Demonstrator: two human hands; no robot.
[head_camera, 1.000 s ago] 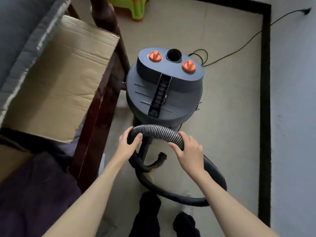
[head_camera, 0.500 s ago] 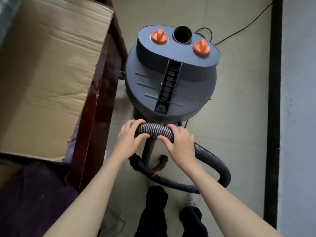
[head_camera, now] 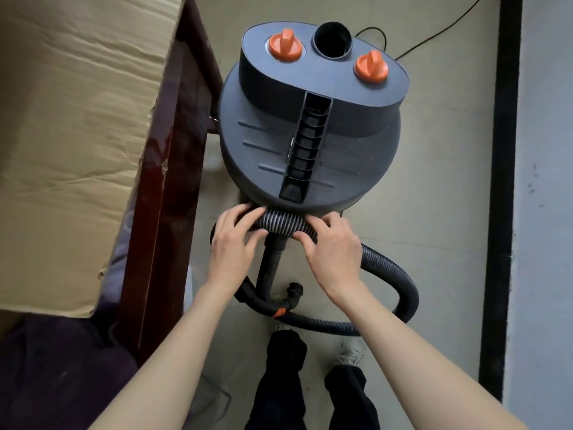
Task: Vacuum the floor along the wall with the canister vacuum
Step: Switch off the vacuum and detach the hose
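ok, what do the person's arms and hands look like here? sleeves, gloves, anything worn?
Both forearms are bare up to the frame edge: no sleeves in view. The left hand and right hand wear no gloves, and no rings, watch or bands show. Lower down, dark trousers and a light-coloured shoe are visible.

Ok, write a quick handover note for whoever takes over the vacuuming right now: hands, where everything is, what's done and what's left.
Left hand: grips the ribbed hose at the near edge of the canister vacuum.
Right hand: grips the same hose stretch, just to the right.
Hose: loops down to the floor on the right and back toward the feet; its end lies on the floor, in neither hand.
Canister: stands between the wooden furniture and the wall; power cord trails behind.
Done: nothing visible yet.
Left: pick up the hose end, vacuum along the black baseboard.
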